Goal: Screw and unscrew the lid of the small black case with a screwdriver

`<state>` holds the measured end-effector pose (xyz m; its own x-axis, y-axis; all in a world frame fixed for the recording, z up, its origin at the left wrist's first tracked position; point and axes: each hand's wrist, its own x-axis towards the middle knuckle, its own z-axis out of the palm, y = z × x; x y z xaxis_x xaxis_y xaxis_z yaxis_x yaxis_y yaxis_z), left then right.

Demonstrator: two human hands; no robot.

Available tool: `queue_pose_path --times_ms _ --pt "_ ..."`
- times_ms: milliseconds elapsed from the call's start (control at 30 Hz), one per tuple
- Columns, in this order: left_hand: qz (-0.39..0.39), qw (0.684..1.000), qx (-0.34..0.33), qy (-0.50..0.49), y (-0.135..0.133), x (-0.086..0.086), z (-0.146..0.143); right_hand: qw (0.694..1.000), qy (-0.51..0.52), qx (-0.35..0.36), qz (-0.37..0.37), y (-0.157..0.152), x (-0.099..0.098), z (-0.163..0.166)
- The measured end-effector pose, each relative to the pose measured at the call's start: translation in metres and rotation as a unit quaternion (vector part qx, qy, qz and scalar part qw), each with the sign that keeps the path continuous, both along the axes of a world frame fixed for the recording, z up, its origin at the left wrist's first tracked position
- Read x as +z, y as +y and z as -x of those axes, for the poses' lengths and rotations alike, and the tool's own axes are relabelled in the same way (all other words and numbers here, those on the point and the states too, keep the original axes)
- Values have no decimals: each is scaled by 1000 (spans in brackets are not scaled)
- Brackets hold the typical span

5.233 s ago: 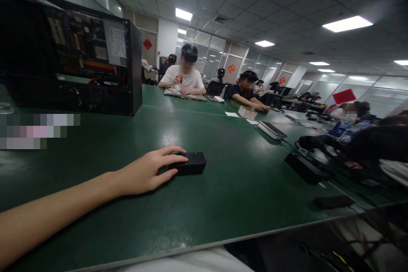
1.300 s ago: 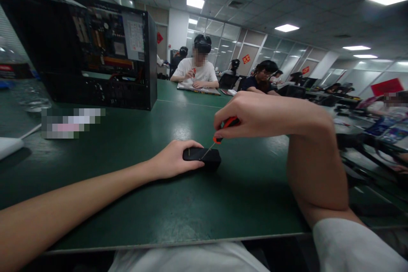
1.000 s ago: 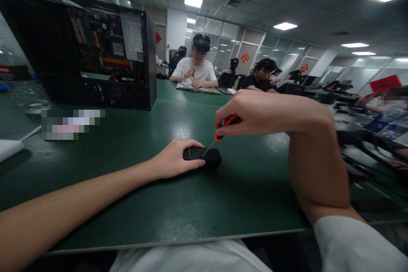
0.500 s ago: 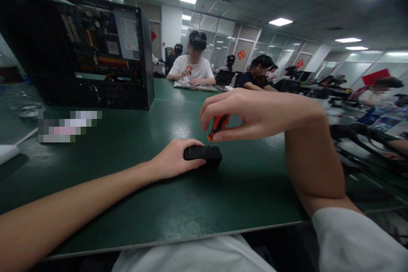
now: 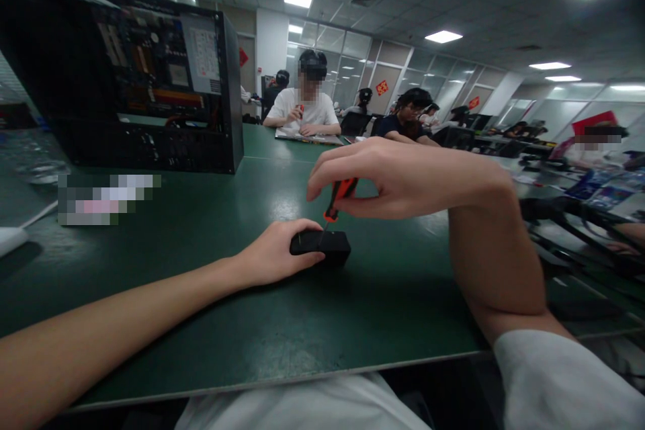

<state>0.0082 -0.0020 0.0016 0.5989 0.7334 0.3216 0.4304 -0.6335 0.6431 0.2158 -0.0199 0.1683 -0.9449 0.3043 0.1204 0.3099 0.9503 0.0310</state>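
Observation:
A small black box [image 5: 327,246] lies on the green table [image 5: 211,322] in front of me. My left hand [image 5: 275,252] is wrapped round its near left end and pins it down. My right hand [image 5: 398,175] hovers just above it, fingers pinched on the orange and black handle of a small screwdriver [image 5: 338,196]. The thin shaft points down and its tip rests on the top of the box.
An open black computer case [image 5: 151,94] stands at the back left with its circuit boards showing. A white object [image 5: 10,238] lies at the far left edge. Other people sit along the table farther back, with devices and cables at the right [image 5: 579,215].
My right hand came in with the screwdriver and swung it from slanted to nearly upright over the box, shifting slightly left. My left hand stayed on the box.

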Motion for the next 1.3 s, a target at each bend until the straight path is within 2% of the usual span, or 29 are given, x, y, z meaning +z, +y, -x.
queue_pose_path --times_ms 100,167,267,400,667,833,1033,1300 --pt "1 1000 -17 -6 0 -1 1 1000 3 23 7 -1 -1 1" --pt "-5 1000 -17 -9 0 -1 -1 1000 7 9 2 -2 -2 2" --pt "-17 1000 2 -11 0 -1 -7 1000 10 0 -1 -4 -3 3" --pt "-27 999 21 -6 1 -1 -15 999 7 38 11 -6 -4 5" --pt "-7 1000 26 1 -5 3 -8 998 38 -4 -47 -2 6 -4" --pt "-26 999 31 10 -10 6 -5 997 34 -57 -41 11 13 -18" --pt "-43 998 36 17 -11 6 -4 999 16 -35 -21 27 6 -14" --pt "-47 998 38 17 -12 7 -5 999 -4 -35 -19 28 5 -12"
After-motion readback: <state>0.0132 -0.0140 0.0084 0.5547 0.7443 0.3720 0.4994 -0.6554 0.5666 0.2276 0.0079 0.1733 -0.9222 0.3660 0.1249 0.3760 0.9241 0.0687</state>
